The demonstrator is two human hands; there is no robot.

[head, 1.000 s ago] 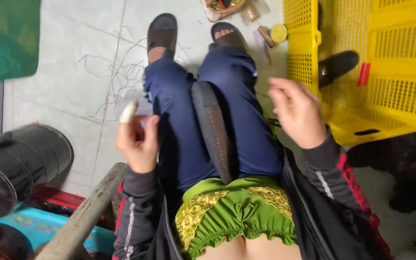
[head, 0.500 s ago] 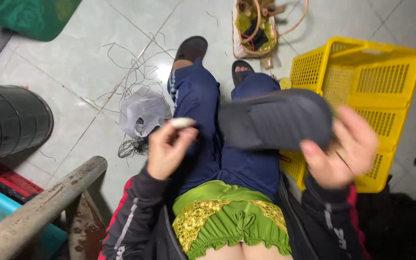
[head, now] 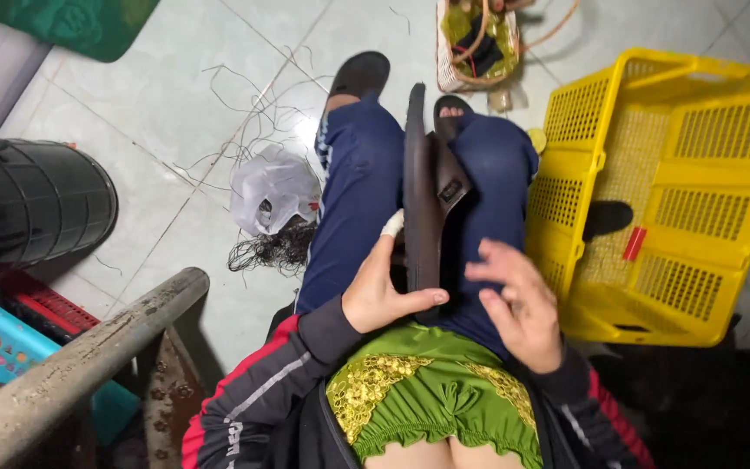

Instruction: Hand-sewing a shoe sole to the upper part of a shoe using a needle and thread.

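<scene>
A black sandal [head: 424, 182] stands on its edge along my lap, between my blue-trousered legs. My left hand [head: 381, 291] grips its near end, thumb across the sole edge; its index finger wears a white bandage. My right hand [head: 518, 304] rests with fingers spread on my right thigh, just beside the sandal and holding nothing. A green and gold cloth [head: 431, 395] covers my lap below both hands.
A yellow plastic crate [head: 679, 217] with a dark sandal and a red piece inside stands at the right. A black ribbed drum [head: 32, 204] is at the left, a rusty metal bar [head: 80, 365] lower left. A plastic bag [head: 275, 191] and black threads lie on the tiled floor.
The sandal has turned from flat, held out by my right hand, to standing on edge on my lap. My left hand has taken hold of it and my right hand has let go.
</scene>
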